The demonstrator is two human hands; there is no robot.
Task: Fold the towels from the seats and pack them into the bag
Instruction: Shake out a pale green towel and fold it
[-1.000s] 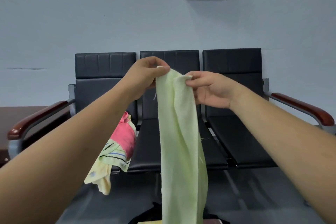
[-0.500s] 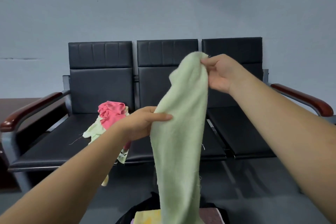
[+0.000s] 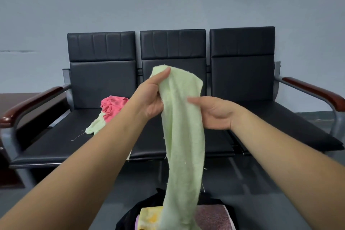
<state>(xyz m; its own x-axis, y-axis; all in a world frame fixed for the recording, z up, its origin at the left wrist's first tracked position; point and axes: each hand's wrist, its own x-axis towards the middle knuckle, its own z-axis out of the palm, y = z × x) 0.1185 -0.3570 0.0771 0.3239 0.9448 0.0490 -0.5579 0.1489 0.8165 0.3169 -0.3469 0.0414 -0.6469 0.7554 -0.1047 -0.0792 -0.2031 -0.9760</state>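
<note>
Fingers (image 3: pixel 161 77) of my left hand (image 3: pixel 149 99) are clamped on the top corner of the light green towel (image 3: pixel 183 136), thumb pressed on its front. My right hand (image 3: pixel 218 115) meets the cloth's right edge lower down: thumb across the front, blurred, other fingers hidden behind, so it pinches the towel too. I see the towel hanging lengthwise from both hands, its lower end over the open black bag (image 3: pixel 128 219) on the floor, where a yellow towel (image 3: pixel 149 217) and a mauve towel (image 3: pixel 211 216) lie. Beyond, a pink towel (image 3: pixel 113 105) and a pale green cloth (image 3: pixel 96 127) lie crumpled on the leftmost of three black seats (image 3: pixel 242 84).
</note>
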